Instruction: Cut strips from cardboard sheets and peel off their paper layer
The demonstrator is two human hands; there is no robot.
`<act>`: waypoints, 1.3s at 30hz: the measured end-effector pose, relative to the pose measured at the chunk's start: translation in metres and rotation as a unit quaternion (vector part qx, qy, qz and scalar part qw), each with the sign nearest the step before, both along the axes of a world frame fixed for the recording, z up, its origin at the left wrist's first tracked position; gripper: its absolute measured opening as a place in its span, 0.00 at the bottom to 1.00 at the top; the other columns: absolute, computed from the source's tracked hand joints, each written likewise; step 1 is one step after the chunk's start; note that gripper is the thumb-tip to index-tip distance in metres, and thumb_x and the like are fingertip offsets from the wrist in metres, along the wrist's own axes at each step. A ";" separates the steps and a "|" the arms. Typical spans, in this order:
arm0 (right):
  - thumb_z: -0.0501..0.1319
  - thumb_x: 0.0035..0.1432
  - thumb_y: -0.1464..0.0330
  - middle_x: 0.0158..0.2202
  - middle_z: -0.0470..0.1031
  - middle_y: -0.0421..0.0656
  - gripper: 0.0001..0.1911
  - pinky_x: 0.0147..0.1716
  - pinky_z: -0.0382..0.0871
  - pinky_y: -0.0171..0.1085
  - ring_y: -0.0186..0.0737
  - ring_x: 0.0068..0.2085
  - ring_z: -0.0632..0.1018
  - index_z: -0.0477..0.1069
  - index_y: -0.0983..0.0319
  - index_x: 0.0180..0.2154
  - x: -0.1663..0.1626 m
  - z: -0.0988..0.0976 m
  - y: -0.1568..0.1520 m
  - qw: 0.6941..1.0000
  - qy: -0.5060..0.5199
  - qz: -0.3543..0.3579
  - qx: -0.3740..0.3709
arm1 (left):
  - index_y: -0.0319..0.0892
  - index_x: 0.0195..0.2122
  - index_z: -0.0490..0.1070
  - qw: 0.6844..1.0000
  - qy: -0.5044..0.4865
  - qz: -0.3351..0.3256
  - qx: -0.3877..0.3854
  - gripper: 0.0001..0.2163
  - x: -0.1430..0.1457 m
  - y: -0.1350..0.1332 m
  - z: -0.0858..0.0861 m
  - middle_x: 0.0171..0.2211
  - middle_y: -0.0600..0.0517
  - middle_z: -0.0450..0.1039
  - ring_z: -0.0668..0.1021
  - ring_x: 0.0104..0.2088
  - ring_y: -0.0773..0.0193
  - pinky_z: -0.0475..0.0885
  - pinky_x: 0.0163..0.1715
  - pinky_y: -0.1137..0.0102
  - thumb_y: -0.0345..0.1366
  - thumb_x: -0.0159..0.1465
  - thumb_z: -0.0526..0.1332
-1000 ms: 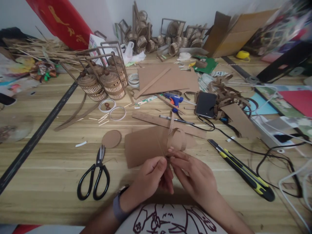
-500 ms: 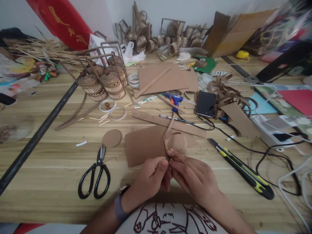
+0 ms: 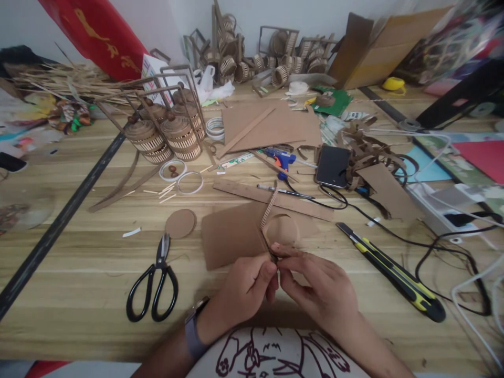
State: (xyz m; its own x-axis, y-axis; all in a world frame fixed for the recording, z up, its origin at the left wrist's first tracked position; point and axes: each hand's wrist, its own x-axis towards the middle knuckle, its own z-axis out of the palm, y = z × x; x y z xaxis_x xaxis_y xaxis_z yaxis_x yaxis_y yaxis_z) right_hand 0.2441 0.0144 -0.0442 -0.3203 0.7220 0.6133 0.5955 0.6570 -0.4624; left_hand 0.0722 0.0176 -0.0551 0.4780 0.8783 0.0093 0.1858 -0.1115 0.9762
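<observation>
Both my hands meet close to my body at the table's front, pinching a narrow corrugated cardboard strip [image 3: 269,209]. Its free end sticks up and away from my fingers; the gripped end is hidden. My left hand [image 3: 250,281], with a watch on the wrist, is closed on it, thumb on top. My right hand [image 3: 318,281] pinches it from the other side with fingers bent. Just beyond lie a brown cardboard piece [image 3: 232,236] and, to its right, cardboard with a round cutout [image 3: 284,231]. A cardboard disc [image 3: 180,223] rests farther left.
Black-handled scissors [image 3: 157,283] lie left, a yellow-black utility knife [image 3: 389,270] right. Beyond are a blue glue gun [image 3: 282,160], a phone [image 3: 333,167], tape rings [image 3: 190,182] and bucket-shaped cardboard models [image 3: 181,137]. Black cables [image 3: 394,231] cross the right side.
The strip's free end has swung slightly left and toward me. My right fingers have shifted a little at the pinch, while my left hand stays nearly in place.
</observation>
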 end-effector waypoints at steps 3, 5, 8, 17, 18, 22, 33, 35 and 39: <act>0.59 0.61 0.76 0.39 0.85 0.42 0.08 0.36 0.79 0.30 0.38 0.40 0.85 0.69 0.56 0.37 -0.001 -0.001 -0.003 0.998 0.032 -0.034 -0.042 | 0.43 0.22 0.63 1.000 0.005 -0.006 -0.003 0.30 0.000 0.000 0.001 0.18 0.54 0.68 0.70 0.22 0.68 0.63 0.27 0.74 0.56 0.73 0.39; 0.59 0.60 0.76 0.39 0.85 0.40 0.08 0.36 0.79 0.31 0.38 0.39 0.85 0.69 0.55 0.36 -0.002 -0.001 -0.004 0.995 0.052 -0.056 -0.066 | 0.43 0.22 0.63 1.000 0.010 -0.010 -0.001 0.28 0.000 0.000 0.001 0.20 0.53 0.69 0.71 0.23 0.68 0.64 0.29 0.73 0.53 0.74 0.41; 0.59 0.60 0.75 0.39 0.84 0.40 0.07 0.37 0.80 0.33 0.38 0.38 0.85 0.69 0.55 0.34 -0.004 -0.002 -0.005 0.990 0.078 -0.072 -0.089 | 0.42 0.24 0.64 1.000 0.027 -0.003 0.011 0.23 0.001 0.001 0.001 0.23 0.53 0.71 0.72 0.26 0.67 0.64 0.31 0.73 0.46 0.74 0.45; 0.59 0.62 0.75 0.37 0.82 0.41 0.07 0.41 0.80 0.36 0.39 0.43 0.84 0.69 0.56 0.37 -0.004 -0.011 -0.002 0.994 0.077 -0.052 -0.052 | 0.42 0.29 0.65 0.995 0.010 0.040 -0.091 0.13 0.006 0.002 0.002 0.24 0.54 0.71 0.72 0.26 0.68 0.63 0.27 0.75 0.39 0.70 0.52; 0.59 0.62 0.75 0.37 0.82 0.41 0.07 0.42 0.80 0.36 0.38 0.43 0.83 0.69 0.56 0.37 -0.004 -0.011 -0.002 0.994 0.078 -0.053 -0.051 | 0.42 0.28 0.64 0.994 -0.001 0.037 -0.107 0.14 0.006 0.002 0.002 0.23 0.55 0.70 0.72 0.25 0.68 0.63 0.26 0.75 0.40 0.70 0.52; 0.59 0.63 0.74 0.39 0.82 0.43 0.06 0.43 0.80 0.38 0.40 0.45 0.83 0.71 0.57 0.39 -0.001 -0.012 0.001 0.995 0.071 -0.036 -0.061 | 0.43 0.26 0.63 0.990 -0.028 0.035 -0.132 0.17 0.006 0.002 0.002 0.21 0.54 0.70 0.73 0.23 0.68 0.65 0.25 0.75 0.43 0.70 0.51; 0.60 0.64 0.73 0.38 0.82 0.43 0.08 0.41 0.81 0.38 0.40 0.43 0.83 0.76 0.57 0.40 0.006 -0.012 0.008 0.998 0.060 0.003 -0.019 | 0.42 0.28 0.65 0.999 0.036 0.019 -0.024 0.14 0.003 0.001 0.001 0.28 0.51 0.75 0.76 0.29 0.66 0.65 0.32 0.73 0.39 0.71 0.50; 0.61 0.63 0.74 0.37 0.82 0.43 0.08 0.40 0.81 0.39 0.41 0.42 0.83 0.76 0.57 0.40 0.003 -0.011 0.006 0.998 0.065 -0.007 -0.013 | 0.43 0.26 0.63 0.998 0.054 0.036 -0.012 0.14 0.003 0.001 0.002 0.25 0.53 0.71 0.72 0.27 0.66 0.62 0.29 0.73 0.38 0.69 0.51; 0.61 0.62 0.75 0.36 0.82 0.43 0.09 0.41 0.80 0.40 0.41 0.42 0.83 0.76 0.57 0.41 -0.004 -0.013 0.001 0.998 0.060 -0.016 0.011 | 0.44 0.23 0.56 0.995 0.057 0.077 -0.006 0.11 0.007 0.001 0.003 0.22 0.57 0.59 0.64 0.25 0.67 0.56 0.26 0.72 0.34 0.64 0.51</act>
State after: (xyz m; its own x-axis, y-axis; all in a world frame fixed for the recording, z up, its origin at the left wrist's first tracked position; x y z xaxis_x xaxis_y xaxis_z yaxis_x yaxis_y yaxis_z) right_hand 0.2406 0.0159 -0.0577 -0.2205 0.7167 0.6616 0.5576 0.6491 -0.5175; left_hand 0.0788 0.0188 -0.0523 0.3354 0.9408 -0.0478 0.3089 -0.0619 0.9491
